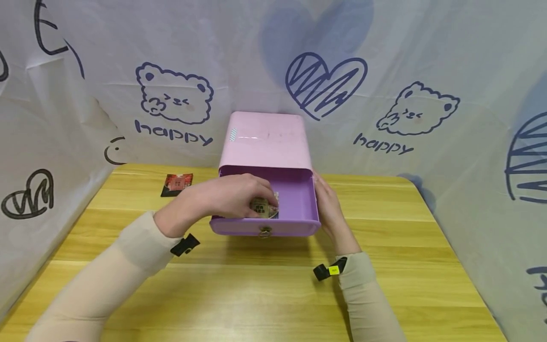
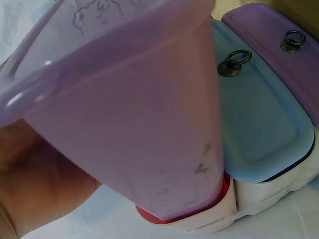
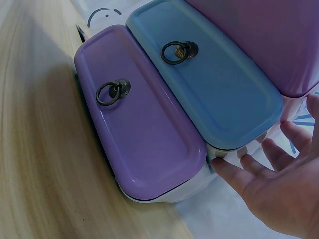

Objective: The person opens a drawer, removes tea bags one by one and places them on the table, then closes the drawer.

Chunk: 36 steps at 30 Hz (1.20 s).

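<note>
A pink tabletop drawer unit [image 1: 267,137] stands at the back of the table, its purple top drawer [image 1: 297,194] pulled out. My left hand [image 1: 232,194] reaches over the drawer's left side into it. Between thumb and forefinger it pinches a small olive-gold packet with dark print [image 1: 259,207]. Part of something pale lies beside the packet, mostly covered by the fingers. In the left wrist view the drawer's side wall [image 2: 129,119] hides that hand's fingers. My right hand [image 3: 284,184] rests its extended fingertips against the unit's right side.
Below the drawn-out drawer are a closed blue drawer [image 3: 209,79] and a closed purple drawer [image 3: 149,134], each with a brass ring pull. A red and black packet [image 1: 177,184] lies left of the unit on the wooden table [image 1: 256,294]. A printed cloth [image 1: 252,57] hangs behind.
</note>
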### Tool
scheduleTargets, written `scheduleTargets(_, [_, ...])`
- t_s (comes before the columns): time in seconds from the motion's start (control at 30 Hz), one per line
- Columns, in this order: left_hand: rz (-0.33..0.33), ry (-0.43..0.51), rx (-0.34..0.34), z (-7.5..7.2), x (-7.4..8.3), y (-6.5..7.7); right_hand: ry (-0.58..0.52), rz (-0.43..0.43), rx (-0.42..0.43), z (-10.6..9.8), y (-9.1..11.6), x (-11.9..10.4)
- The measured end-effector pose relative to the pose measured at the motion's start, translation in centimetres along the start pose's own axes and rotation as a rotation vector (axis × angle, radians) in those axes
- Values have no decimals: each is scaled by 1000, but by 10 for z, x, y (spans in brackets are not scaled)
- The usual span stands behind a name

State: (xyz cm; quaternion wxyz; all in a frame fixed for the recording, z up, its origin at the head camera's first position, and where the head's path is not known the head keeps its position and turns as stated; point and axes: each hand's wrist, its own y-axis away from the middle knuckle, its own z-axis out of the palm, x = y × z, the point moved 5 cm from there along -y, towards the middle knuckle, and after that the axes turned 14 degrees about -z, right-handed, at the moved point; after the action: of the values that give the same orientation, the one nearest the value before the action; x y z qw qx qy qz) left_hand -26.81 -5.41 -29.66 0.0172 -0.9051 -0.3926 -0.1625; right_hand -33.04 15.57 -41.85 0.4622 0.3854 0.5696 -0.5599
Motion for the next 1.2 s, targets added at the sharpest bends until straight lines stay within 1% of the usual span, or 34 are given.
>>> scheduleTargets(0.2, [-18, 21, -19, 2, -3, -3, 19, 13, 11, -2, 0, 0])
scheduleTargets(0.5, [-35, 17, -24, 4, -4, -2, -6, 12, 12, 0, 0, 1])
scheduleTargets(0.87, [-66, 2, -44, 7, -7, -1, -3, 38, 17, -1, 2, 1])
scheduleTargets(1.2, [-70, 6, -62, 7, -9, -2, -8, 29, 7, 1, 1, -2])
